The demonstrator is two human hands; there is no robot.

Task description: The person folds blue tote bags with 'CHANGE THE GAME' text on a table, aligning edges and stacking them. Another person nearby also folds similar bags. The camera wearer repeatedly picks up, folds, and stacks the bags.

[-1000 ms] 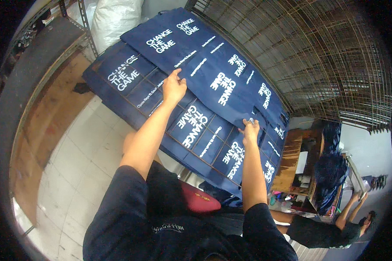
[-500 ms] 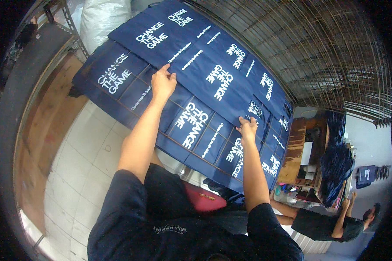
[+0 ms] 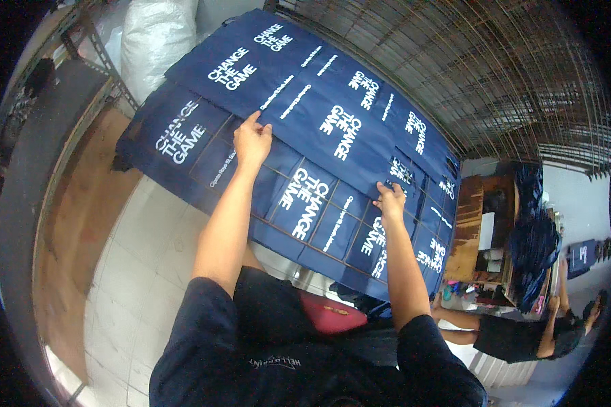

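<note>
Navy fabric pieces with white lettering lie spread over a tilted wire rack, whose thin bars cross the lower pieces. An upper fabric piece [image 3: 251, 91] overlaps a lower fabric piece [image 3: 176, 132] along a slanting edge. At that edge, my left hand [image 3: 253, 142] is closed, thumb and fingers pinching the upper piece. Farther right along the same edge, my right hand [image 3: 391, 201] also pinches the cloth, its fingertips partly hidden by the hand. Both arms reach forward, apart from each other.
A stack of wire racks [image 3: 495, 74] rises behind the fabric. White plastic sacks [image 3: 159, 51] stand at the far left, beside a metal-framed shelf [image 3: 54, 136]. To the right are a wooden cabinet [image 3: 465, 224], hanging dark cloth [image 3: 529, 230] and another person [image 3: 516, 336].
The view has shifted slightly, moving the surroundings in the picture. Both hands stay at the fabric's edge with little visible movement. The other person's arms have changed position.
</note>
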